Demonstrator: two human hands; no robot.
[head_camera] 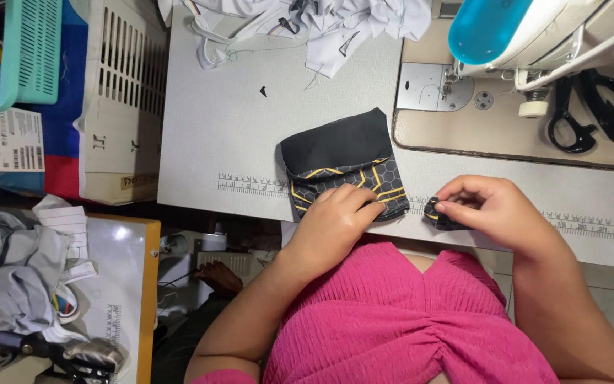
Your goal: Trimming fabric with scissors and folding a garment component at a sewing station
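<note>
I take the black fabric panel (340, 165) with its yellow hexagon print as my landmark; it lies flat on the grey table (236, 135). Left hand (332, 224) rests on its near edge, fingers together, pressing down. Just right of the panel, right hand (488, 210) pinches a small matching fabric scrap (436, 215). Farther right, beyond the panel, black scissors (595, 110) lie beside the sewing machine (534, 35).

The left hand (335, 217) lies palm down, fingers stretched flat and pressed together, its forearm angling in from the lower left. The right hand (488, 208) curls inward, thumb and fingertips (443, 206) pinched shut, wrist bent, forearm rising from the lower right.
</note>
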